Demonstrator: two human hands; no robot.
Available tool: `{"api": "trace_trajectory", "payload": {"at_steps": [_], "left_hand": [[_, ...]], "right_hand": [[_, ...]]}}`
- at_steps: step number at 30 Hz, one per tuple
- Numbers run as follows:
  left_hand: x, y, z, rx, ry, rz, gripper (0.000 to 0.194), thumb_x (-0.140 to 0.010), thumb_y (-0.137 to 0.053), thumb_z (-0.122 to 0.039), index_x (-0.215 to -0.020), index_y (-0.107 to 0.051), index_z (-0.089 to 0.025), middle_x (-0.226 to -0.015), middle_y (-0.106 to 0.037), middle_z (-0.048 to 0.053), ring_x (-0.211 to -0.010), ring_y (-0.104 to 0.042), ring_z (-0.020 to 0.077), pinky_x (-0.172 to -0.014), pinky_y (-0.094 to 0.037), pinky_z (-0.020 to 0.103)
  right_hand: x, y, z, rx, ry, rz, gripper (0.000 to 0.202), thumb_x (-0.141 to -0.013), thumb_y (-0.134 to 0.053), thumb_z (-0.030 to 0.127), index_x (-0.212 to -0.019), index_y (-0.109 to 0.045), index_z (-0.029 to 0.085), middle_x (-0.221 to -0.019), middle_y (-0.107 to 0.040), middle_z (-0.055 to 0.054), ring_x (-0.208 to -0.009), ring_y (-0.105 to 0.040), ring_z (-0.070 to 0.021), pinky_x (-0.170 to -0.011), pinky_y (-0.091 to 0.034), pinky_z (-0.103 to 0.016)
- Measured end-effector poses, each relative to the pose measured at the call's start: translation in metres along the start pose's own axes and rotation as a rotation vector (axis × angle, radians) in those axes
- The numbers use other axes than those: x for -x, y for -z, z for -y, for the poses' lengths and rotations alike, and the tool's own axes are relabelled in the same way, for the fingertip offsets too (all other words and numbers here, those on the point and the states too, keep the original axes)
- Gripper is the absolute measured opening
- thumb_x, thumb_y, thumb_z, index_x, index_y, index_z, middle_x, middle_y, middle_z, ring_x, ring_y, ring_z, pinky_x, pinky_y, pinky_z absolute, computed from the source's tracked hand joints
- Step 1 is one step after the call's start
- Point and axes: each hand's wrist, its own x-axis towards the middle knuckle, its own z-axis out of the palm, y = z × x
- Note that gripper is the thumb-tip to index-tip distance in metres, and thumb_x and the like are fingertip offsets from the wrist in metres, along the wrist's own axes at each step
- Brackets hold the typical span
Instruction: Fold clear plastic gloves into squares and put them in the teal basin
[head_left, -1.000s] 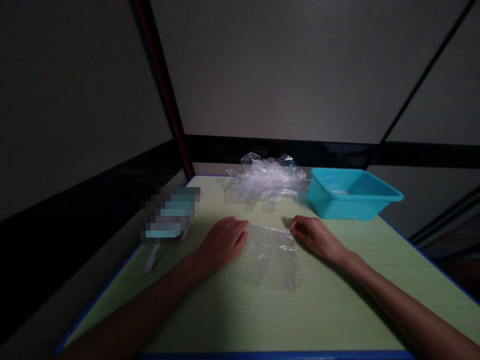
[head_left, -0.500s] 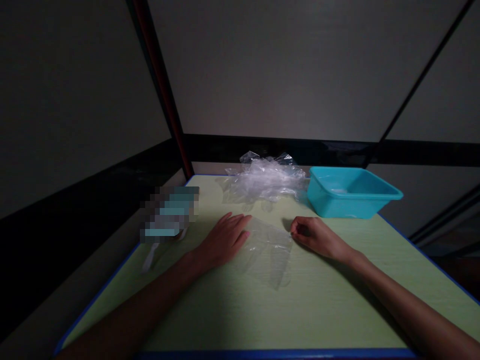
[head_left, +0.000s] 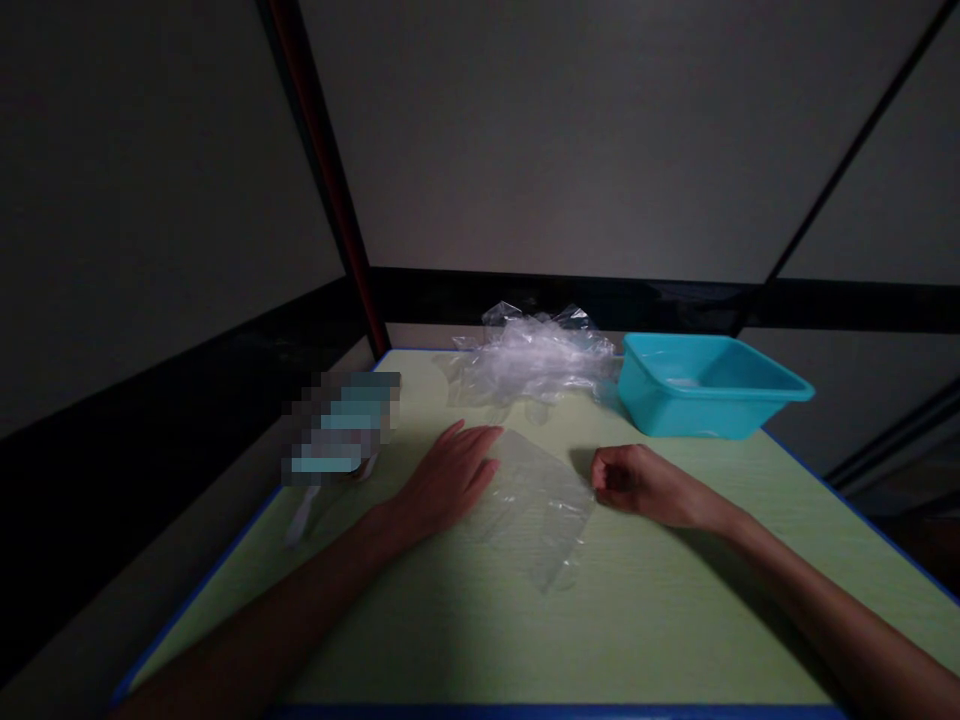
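Observation:
A thin clear plastic bag (head_left: pixel 536 510) lies flat on the pale green tabletop between my hands. My left hand (head_left: pixel 450 475) rests palm down at the bag's left side, fingers stretched out and thumb apart. On the other side, my right hand (head_left: pixel 634 480) is closed in a pinch at the bag's right corner. Its fingertips are partly hidden behind the curled fingers. Beyond both hands sits a crumpled heap of clear plastic bags (head_left: pixel 536 360).
A turquoise plastic basin (head_left: pixel 697 415) stands at the back right of the blue-edged table (head_left: pixel 390 650). A blurred-out object (head_left: pixel 349 425) lies along the left edge, with a whitish strip (head_left: pixel 302 515) near it. Panelled walls rise behind and to the left.
My right hand has shifted slightly right and toward me, and the bag's right corner has moved with it. My left hand has stayed in place.

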Motion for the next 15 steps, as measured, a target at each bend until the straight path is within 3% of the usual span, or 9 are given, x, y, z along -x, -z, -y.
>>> {"api": "trace_trajectory", "payload": {"at_steps": [5, 7, 12, 15], "left_hand": [[0.001, -0.002, 0.000, -0.011, -0.009, -0.037, 0.033, -0.086, -0.034, -0.021, -0.117, -0.042, -0.010, -0.114, -0.055, 0.010, -0.108, -0.049, 0.0175, -0.102, -0.025, 0.040], [0.002, -0.002, 0.000, -0.021, -0.015, -0.060, 0.033, -0.086, -0.036, -0.021, -0.116, -0.043, -0.011, -0.112, -0.056, 0.010, -0.106, -0.050, 0.0177, -0.101, -0.026, 0.041], [0.002, 0.000, 0.000, -0.039, -0.009, -0.124, 0.029, -0.083, -0.038, -0.018, -0.110, -0.046, -0.012, -0.105, -0.059, 0.009, -0.100, -0.053, 0.0187, -0.099, -0.030, 0.042], [0.002, 0.002, -0.001, -0.038, 0.003, -0.151, 0.027, -0.082, -0.039, -0.017, -0.107, -0.048, -0.014, -0.102, -0.061, 0.008, -0.096, -0.055, 0.0186, -0.097, -0.033, 0.042]], "right_hand": [[0.007, -0.002, 0.010, -0.041, 0.025, 0.168, 0.008, -0.064, -0.050, 0.008, -0.067, -0.050, 0.015, -0.061, -0.048, 0.003, -0.052, -0.041, -0.0074, -0.046, -0.033, -0.019], [0.008, 0.002, 0.012, -0.032, 0.023, 0.180, 0.006, -0.065, -0.050, 0.009, -0.067, -0.050, 0.015, -0.061, -0.049, 0.003, -0.053, -0.041, -0.0077, -0.047, -0.033, -0.019], [0.005, 0.011, 0.004, 0.086, -0.013, -0.065, 0.008, -0.073, -0.046, 0.016, -0.067, -0.051, 0.015, -0.061, -0.050, 0.000, -0.054, -0.041, -0.0097, -0.047, -0.033, -0.021], [0.002, 0.010, -0.002, 0.135, -0.030, -0.128, 0.012, -0.076, -0.047, 0.021, -0.069, -0.054, 0.014, -0.062, -0.052, -0.001, -0.054, -0.042, -0.0107, -0.046, -0.032, -0.022]]}}
